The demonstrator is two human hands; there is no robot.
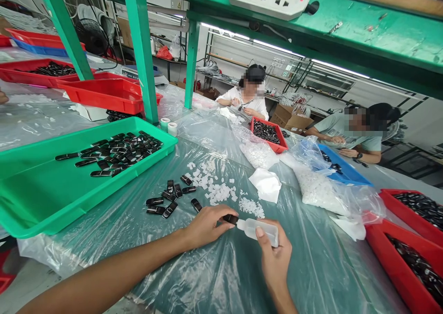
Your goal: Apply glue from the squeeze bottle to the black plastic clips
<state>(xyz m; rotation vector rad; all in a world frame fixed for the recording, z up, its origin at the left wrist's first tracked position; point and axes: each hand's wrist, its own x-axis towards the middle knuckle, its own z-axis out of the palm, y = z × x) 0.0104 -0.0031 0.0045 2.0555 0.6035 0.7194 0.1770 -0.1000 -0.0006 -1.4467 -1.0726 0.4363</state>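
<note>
My left hand (207,224) pinches a small black plastic piece (230,219) against the plastic-covered table. My right hand (275,254) grips a small clear squeeze bottle (261,228), its nozzle pointed left and touching the black piece. Just beyond my left hand lie several more black pieces (169,198) and a scatter of small white plastic bits (216,189). A green tray (38,189) at the left holds many black pieces (117,152).
Red trays (411,268) of black parts sit at the right, more red trays (104,95) at the back left. Bags of white bits (318,189) and a blue tray (346,173) lie ahead. Two other people work across the table. Green posts (141,51) rise from it.
</note>
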